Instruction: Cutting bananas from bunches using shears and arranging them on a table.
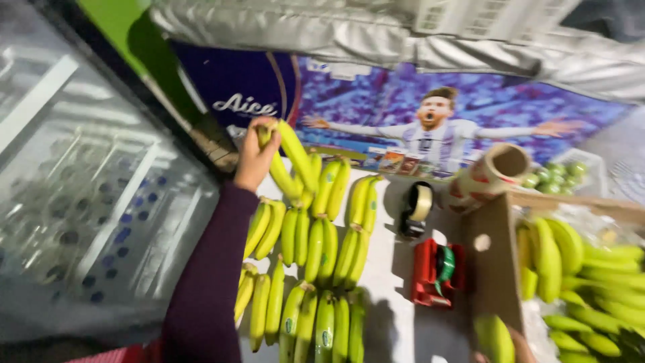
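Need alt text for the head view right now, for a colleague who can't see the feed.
The left hand grips a bunch of green-yellow bananas at the far end of rows of banana bunches on a white counter. The right hand, at the bottom edge, touches a banana beside a cardboard box of more; tape dispensers sit between.

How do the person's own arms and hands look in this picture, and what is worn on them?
The left arm wears a long, close-fitting sleeve of dark purple cloth that ends at the wrist. The left hand is bare: no glove, ring or watch shows. Near the bottom edge, a red and white patterned cloth shows beside the sleeve. Of the right hand only a small bare part shows at the bottom edge; its sleeve is out of view.
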